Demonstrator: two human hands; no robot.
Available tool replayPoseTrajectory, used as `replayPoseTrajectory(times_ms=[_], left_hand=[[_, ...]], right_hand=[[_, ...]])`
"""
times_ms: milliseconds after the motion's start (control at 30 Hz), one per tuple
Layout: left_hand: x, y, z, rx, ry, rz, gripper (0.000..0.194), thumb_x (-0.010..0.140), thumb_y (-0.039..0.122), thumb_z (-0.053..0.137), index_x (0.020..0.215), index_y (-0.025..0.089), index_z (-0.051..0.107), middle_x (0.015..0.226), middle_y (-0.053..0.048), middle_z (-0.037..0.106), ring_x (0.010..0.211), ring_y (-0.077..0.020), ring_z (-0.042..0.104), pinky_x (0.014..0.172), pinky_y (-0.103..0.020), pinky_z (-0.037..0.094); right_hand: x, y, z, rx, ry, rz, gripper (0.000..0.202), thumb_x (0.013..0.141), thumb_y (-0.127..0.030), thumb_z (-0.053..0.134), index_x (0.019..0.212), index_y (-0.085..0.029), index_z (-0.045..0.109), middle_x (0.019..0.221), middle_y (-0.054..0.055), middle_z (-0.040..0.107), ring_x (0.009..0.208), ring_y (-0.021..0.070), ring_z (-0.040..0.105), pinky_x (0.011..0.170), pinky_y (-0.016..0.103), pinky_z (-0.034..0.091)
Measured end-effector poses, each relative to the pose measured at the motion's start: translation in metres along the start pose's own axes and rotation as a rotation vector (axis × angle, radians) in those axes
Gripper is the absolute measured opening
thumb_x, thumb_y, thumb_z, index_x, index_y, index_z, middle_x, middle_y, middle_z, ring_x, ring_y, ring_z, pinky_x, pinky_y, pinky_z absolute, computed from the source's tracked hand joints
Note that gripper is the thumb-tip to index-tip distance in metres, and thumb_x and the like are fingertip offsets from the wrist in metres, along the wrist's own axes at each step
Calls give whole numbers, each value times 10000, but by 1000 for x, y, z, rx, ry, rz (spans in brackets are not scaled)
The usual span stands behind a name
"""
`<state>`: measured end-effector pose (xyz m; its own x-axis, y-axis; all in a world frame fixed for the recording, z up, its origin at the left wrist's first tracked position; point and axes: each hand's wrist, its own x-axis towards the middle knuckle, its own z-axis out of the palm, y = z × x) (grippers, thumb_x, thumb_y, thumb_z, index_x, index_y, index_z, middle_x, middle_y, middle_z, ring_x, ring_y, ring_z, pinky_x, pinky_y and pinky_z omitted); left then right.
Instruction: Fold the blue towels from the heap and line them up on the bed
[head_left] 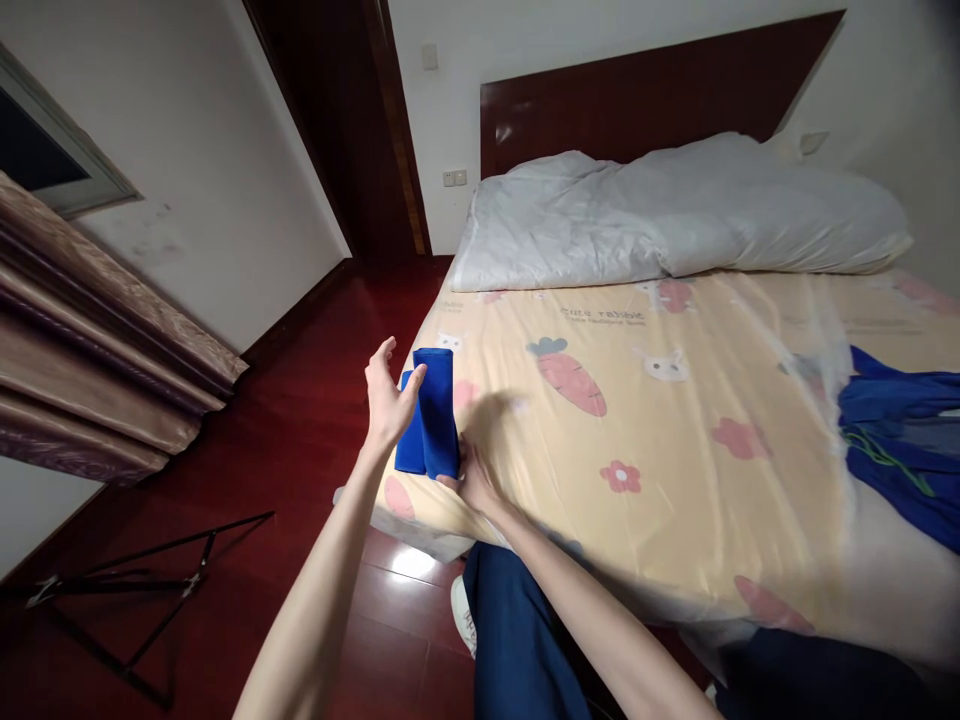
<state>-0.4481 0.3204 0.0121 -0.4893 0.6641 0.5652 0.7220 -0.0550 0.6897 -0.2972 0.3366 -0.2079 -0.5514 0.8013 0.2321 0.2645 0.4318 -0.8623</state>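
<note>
A folded blue cloth [437,410] lies at the near left corner of the bed, on a yellow sheet printed with carrots and rabbits. My left hand [390,395] is raised at the cloth's left side, fingers apart, its thumb by the upper left edge. At the cloth's lower right corner, my right hand [472,478] has its thumb and fingers closed on the edge. A second blue garment with green cords [900,440] lies crumpled at the right side of the bed.
A rolled white quilt [675,220] lies against the dark wooden headboard [645,100]. Black tripod legs [157,585] stand on the red floor [300,400] at lower left. Brown curtains [97,350] hang at the left.
</note>
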Motion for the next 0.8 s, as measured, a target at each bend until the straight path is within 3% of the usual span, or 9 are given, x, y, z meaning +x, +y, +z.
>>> replayPoseTrajectory(times_ms=[67,167,333,400,467,567,667,733,800], left_hand=[[-5,5,6,126,46,93,576,924,410,612,1436,212,438,1467,-149,493,1351,-284,448,1127,-489,388],[-18,7,21,278,-79,204,473,964,329,532,1419,212,473,1485,-137,481,1386,-287,409,1152,-501,366],[-56,-10,60,559,-713,304,390,939,182,497,1314,178,605,1481,-131,520,1426,-293,397,1173,-462,354],[-68,-21,71,661,-926,240,410,918,131,489,1303,169,623,1485,-138,523,1431,-284,409,1168,-439,368],[-77,-32,75,742,-1039,129,424,900,95,476,1281,180,644,1492,-130,522,1421,-272,435,1145,-428,401],[-87,-46,72,784,-1038,65,428,886,82,454,1234,194,677,1517,-114,499,1417,-269,449,1121,-433,434],[-116,-56,78,730,-843,141,417,886,135,448,1224,175,689,1502,-134,512,1453,-307,394,1156,-489,392],[-159,-46,84,513,-751,203,519,876,195,462,1376,199,601,1489,-119,531,1455,-310,391,1170,-501,382],[-220,-19,83,248,-743,228,657,869,232,463,1521,304,432,1496,-55,532,1440,-288,420,1158,-496,420]], right_hand=[[-7,3,0,51,51,17,773,786,-386,732,1490,-310,421,1428,88,552,1302,356,540,1061,523,484],[-15,12,2,55,90,15,862,833,-385,691,1574,-296,260,1577,115,392,1400,365,450,1106,545,454],[-7,19,10,-40,47,-41,750,885,-291,610,1557,-149,311,1587,197,363,1478,345,339,1165,549,376],[1,13,10,-81,-43,-69,670,871,-212,590,1508,-124,403,1530,203,449,1456,331,373,1177,546,352],[4,1,4,-135,-147,-92,625,846,-176,608,1453,-99,480,1480,208,507,1430,324,402,1183,525,339],[-2,-16,-16,-214,-241,-159,576,838,-213,665,1385,-80,542,1474,211,511,1405,311,419,1187,487,322],[-25,-12,-53,-194,-300,-222,375,888,-215,634,1252,-129,644,1369,151,620,1324,252,512,1140,416,380],[-52,2,-92,-121,-260,-172,252,931,-221,588,1153,-184,701,1266,85,693,1234,195,596,1088,348,432],[-86,21,-148,-60,-118,-51,237,966,-257,539,1116,-240,722,1197,29,728,1153,161,653,1027,311,482]])
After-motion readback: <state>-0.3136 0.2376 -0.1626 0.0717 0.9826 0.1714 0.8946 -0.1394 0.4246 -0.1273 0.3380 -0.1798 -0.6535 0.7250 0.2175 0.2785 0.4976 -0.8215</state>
